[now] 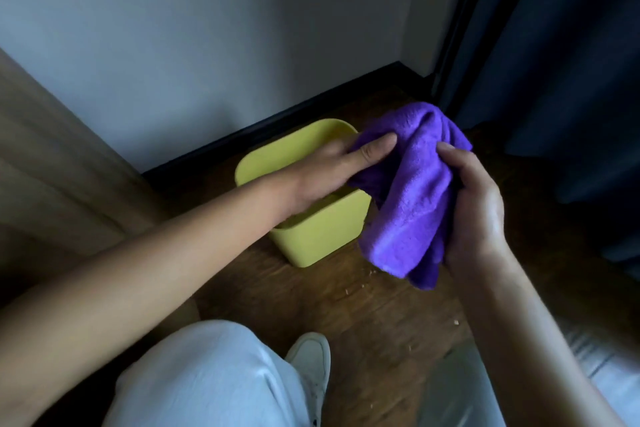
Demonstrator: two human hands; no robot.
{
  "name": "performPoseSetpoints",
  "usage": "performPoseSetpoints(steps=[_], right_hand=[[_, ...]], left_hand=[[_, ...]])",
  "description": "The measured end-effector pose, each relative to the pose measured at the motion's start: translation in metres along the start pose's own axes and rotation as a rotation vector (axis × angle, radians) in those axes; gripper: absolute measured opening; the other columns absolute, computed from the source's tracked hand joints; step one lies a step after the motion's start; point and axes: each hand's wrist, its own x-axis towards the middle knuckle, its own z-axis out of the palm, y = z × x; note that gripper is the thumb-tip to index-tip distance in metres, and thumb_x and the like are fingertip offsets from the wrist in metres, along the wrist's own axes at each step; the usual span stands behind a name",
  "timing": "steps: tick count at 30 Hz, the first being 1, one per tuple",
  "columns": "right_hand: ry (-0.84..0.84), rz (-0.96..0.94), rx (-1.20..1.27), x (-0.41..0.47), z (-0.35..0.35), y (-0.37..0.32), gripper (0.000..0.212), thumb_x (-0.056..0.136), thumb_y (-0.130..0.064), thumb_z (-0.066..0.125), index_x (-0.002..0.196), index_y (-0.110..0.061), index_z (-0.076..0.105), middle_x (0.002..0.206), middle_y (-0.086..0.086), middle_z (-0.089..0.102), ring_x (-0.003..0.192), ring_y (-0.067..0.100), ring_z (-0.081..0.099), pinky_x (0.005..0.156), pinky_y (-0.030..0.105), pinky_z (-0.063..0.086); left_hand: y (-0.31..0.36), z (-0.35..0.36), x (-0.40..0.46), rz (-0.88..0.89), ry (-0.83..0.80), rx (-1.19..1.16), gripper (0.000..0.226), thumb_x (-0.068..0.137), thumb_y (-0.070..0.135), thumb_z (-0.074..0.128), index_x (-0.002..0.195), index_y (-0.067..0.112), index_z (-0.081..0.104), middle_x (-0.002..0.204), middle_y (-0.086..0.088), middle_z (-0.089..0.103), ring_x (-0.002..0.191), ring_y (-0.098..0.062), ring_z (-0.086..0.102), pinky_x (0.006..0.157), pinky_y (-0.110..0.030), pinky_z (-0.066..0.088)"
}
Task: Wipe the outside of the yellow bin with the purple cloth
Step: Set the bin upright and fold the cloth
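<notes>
Two hands holding cloth [412, 194] above floor [346, 302], bunched and hanging. Right hand [474, 204] gripping cloth's right side, fingers [446, 149] curled closed around fabric, thumb on top. Left hand [332, 170] reaching across over bin [322, 236], fingers extended and mostly straight, tips lying on cloth's upper left fold, pinching it loosely; cannot tell whether thumb is underneath. Bin sitting upright on floor near wall [207, 45] and dark baseboard [277, 125], opening facing up, just left of cloth, lower cloth edge overlapping bin's right side in view. Crumbs [346, 289] scattered on floor near bin. White shoe [311, 360] and pale trouser leg [207, 381] at bottom.
</notes>
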Motion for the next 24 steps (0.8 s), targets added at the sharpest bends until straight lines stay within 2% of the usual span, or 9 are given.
performPoseSetpoints(steps=[1,3,5,8,10,13,17,20,24], right_hand=[[-0.018,0.024,0.015,-0.004,-0.005,0.000,0.022,0.072,-0.030,0.079,0.089,-0.016,0.083,0.091,0.016,0.078,0.082,0.037,0.078,0.074,0.069,0.059],[-0.081,0.017,0.029,-0.009,-0.014,0.000,0.025,0.079,-0.025,0.074,0.101,-0.015,0.079,0.095,0.019,0.076,0.083,0.039,0.076,0.074,0.071,0.055],[-0.149,-0.147,-0.080,-0.011,-0.029,0.001,0.019,0.086,-0.018,0.068,0.102,-0.017,0.077,0.094,0.011,0.073,0.086,0.027,0.072,0.083,0.050,0.056],[-0.135,-0.340,-0.352,-0.009,-0.053,0.002,0.022,0.090,-0.013,0.064,0.100,-0.028,0.076,0.087,-0.009,0.072,0.081,0.006,0.066,0.071,0.020,0.052],[-0.078,-0.386,-0.506,-0.007,-0.072,0.006,0.027,0.089,-0.011,0.066,0.101,-0.034,0.074,0.091,-0.009,0.073,0.086,0.009,0.067,0.073,0.025,0.054],[-0.021,-0.436,-0.716,-0.004,-0.093,0.015,0.034,0.086,-0.010,0.067,0.102,-0.040,0.068,0.097,-0.012,0.073,0.091,0.012,0.069,0.079,0.034,0.056],[0.064,-0.391,-0.785,-0.010,-0.104,0.021,0.034,0.083,-0.008,0.062,0.105,-0.035,0.066,0.098,-0.012,0.074,0.095,0.017,0.071,0.085,0.042,0.057],[0.140,-0.289,-0.753,-0.023,-0.105,0.014,0.041,0.080,0.004,0.055,0.098,-0.030,0.069,0.090,-0.006,0.074,0.084,0.019,0.071,0.073,0.040,0.057],[0.225,-0.152,-0.559,-0.047,-0.091,-0.010,0.046,0.080,0.020,0.050,0.089,-0.021,0.068,0.075,-0.010,0.070,0.070,0.008,0.064,0.060,0.026,0.053]], left_hand=[[-0.001,0.006,-0.001,0.006,-0.003,-0.025,0.024,0.100,0.033,0.055,0.102,0.015,0.071,0.094,0.004,0.076,0.088,-0.012,0.070,0.082,-0.029,0.056],[-0.004,0.014,-0.004,0.048,0.023,0.018,0.021,0.106,0.019,0.051,0.095,0.013,0.068,0.081,0.007,0.074,0.075,-0.009,0.068,0.072,-0.028,0.055],[-0.005,0.018,-0.005,0.101,0.058,0.123,0.021,0.106,0.009,0.051,0.094,0.014,0.068,0.079,0.011,0.072,0.074,-0.005,0.065,0.072,-0.025,0.053],[-0.009,0.012,-0.005,0.177,0.082,0.355,0.012,0.102,0.007,0.059,0.105,0.007,0.071,0.092,-0.001,0.073,0.085,-0.007,0.064,0.078,-0.026,0.051],[-0.012,0.010,-0.002,0.204,0.067,0.513,0.012,0.100,0.010,0.065,0.105,0.002,0.073,0.094,-0.008,0.075,0.084,-0.009,0.064,0.077,-0.030,0.053],[-0.020,0.010,0.001,0.239,0.049,0.679,0.019,0.094,0.023,0.073,0.111,0.015,0.074,0.102,-0.003,0.078,0.094,-0.016,0.073,0.085,-0.039,0.057],[-0.034,-0.002,0.007,0.030,-0.107,0.656,0.033,0.082,0.037,0.084,0.112,0.035,0.071,0.097,0.001,0.080,0.091,-0.018,0.076,0.082,-0.042,0.061],[-0.038,-0.007,0.006,-0.143,-0.269,0.749,0.034,0.080,0.030,0.087,0.111,0.028,0.073,0.095,0.005,0.079,0.087,-0.009,0.074,0.080,-0.034,0.059],[-0.015,-0.002,-0.004,-0.113,-0.281,0.735,0.014,0.085,0.029,0.083,0.093,0.020,0.077,0.083,-0.003,0.072,0.077,-0.021,0.066,0.068,-0.034,0.052]])
